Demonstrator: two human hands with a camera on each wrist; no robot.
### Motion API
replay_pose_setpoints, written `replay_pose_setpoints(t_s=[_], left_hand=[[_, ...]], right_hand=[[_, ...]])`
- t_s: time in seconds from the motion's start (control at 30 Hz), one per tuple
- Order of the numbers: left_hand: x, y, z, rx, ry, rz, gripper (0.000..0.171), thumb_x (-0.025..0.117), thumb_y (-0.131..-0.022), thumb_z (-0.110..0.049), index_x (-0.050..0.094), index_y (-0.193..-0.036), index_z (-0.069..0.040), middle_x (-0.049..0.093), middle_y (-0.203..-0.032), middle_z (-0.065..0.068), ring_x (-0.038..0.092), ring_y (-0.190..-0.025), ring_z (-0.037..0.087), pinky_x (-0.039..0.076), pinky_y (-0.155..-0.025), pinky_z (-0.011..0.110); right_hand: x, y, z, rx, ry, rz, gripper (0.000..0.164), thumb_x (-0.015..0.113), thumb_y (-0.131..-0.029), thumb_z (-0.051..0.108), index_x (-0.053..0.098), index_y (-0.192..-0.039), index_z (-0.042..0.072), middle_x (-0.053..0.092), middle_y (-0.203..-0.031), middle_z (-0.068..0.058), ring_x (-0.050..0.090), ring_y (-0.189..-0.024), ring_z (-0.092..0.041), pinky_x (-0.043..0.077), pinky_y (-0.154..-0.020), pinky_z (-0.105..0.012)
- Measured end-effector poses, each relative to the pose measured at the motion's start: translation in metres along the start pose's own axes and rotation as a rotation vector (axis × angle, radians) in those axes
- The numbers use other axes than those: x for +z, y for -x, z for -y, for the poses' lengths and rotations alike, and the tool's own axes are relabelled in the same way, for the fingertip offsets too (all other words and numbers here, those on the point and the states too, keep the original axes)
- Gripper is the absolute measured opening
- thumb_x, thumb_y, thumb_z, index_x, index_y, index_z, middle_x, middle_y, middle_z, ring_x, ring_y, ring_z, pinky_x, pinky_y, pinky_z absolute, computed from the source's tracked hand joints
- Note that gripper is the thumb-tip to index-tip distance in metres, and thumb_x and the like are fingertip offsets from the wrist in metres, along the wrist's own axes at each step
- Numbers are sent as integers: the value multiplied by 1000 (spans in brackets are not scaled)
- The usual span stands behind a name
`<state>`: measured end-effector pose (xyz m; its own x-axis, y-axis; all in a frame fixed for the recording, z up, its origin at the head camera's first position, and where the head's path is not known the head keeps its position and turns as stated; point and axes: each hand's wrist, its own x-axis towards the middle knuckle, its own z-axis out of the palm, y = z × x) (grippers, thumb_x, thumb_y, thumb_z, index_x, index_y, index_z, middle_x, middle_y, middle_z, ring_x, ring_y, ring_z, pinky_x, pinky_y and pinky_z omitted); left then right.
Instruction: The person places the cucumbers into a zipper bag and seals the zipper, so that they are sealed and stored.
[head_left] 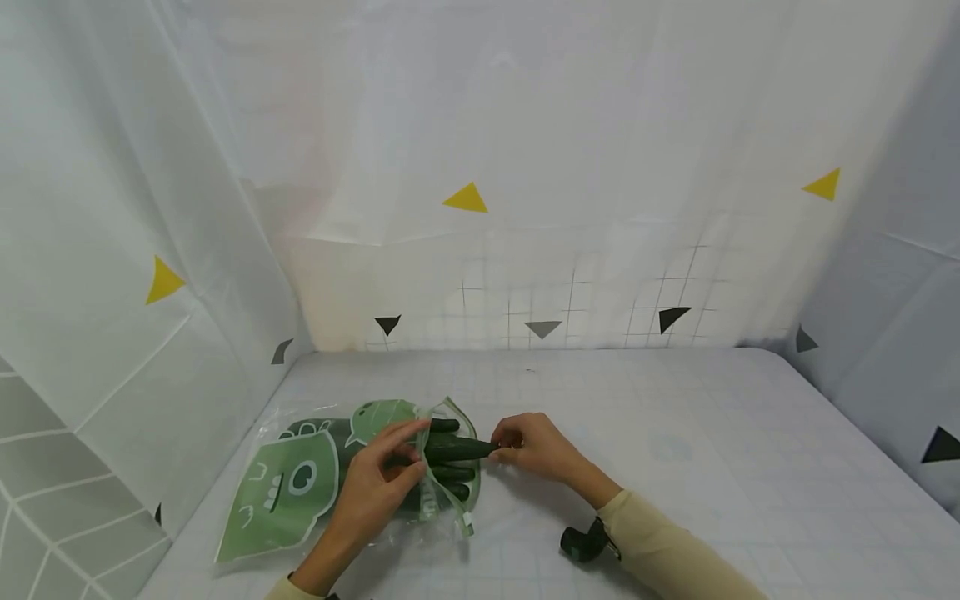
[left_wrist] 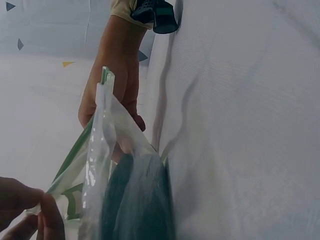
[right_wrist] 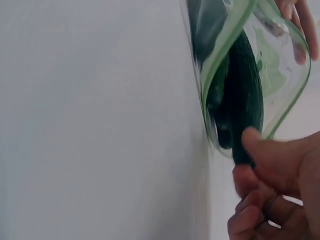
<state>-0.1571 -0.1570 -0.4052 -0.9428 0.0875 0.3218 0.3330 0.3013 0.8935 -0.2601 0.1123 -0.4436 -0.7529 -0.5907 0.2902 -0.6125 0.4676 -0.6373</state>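
A clear zip bag (head_left: 258, 521) printed with green cartoon faces lies on the left of the table, its mouth facing right. Several dark green cucumbers (head_left: 453, 473) are inside. My left hand (head_left: 367, 492) reaches over the bag's mouth; in the left wrist view its thumb and fingers (left_wrist: 50, 212) pinch the bag's edge. One cucumber (right_wrist: 245, 85) sticks out of the opening. Its tapered end is pinched between thumb and fingers of my right hand (head_left: 538, 447), just right of the bag. The rest of that cucumber is still within the bag's mouth.
The white table (head_left: 720, 467) stretches to the right of the bag. White curtains (head_left: 570, 150) with yellow and dark triangles close off the back and sides. A dark device (head_left: 581, 543) sits at my right wrist.
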Motion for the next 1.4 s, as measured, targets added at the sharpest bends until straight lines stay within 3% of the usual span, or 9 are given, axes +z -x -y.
replay_pose_setpoints(t_s=[0.37,0.73,1.07,1.27,1.4], left_hand=[[1,1,0,8,7,9,61,74,-90,9,68,-139,-27,62,-136,-3,63,-97,24,57,-78,31],[0,0,-1,18,12,11,61,74,-90,9,68,-138,-27,62,-136,-1,64,-97,25,57,-78,32],[2,-1,-1,-8,9,12,60,74,-91,8,68,-137,-30,62,-135,-2,64,-97,24,57,-79,32],[3,1,-2,-12,28,3,58,75,-90,7,67,-140,-22,65,-124,9,65,-95,23,57,-78,30],[4,2,-2,-32,62,-6,59,76,-91,5,63,-144,-15,65,-129,11,65,-96,24,57,-77,30]], right_hand=[[7,-4,7,-6,-34,-12,9,82,-89,8,76,-96,7,66,-77,8,57,-65,-6,49,-59,-29],[12,-11,16,-17,-32,-10,9,81,-90,8,76,-98,8,66,-79,9,59,-68,-5,51,-64,-29],[14,-17,21,-41,-36,-30,9,82,-90,10,76,-97,8,61,-75,10,54,-64,-6,48,-60,-29],[20,-21,24,-37,-41,-25,12,81,-92,12,76,-101,5,65,-80,8,57,-68,-6,50,-62,-29],[23,-23,28,-47,-38,-38,13,81,-92,11,76,-102,4,65,-79,7,56,-66,-6,49,-61,-29]])
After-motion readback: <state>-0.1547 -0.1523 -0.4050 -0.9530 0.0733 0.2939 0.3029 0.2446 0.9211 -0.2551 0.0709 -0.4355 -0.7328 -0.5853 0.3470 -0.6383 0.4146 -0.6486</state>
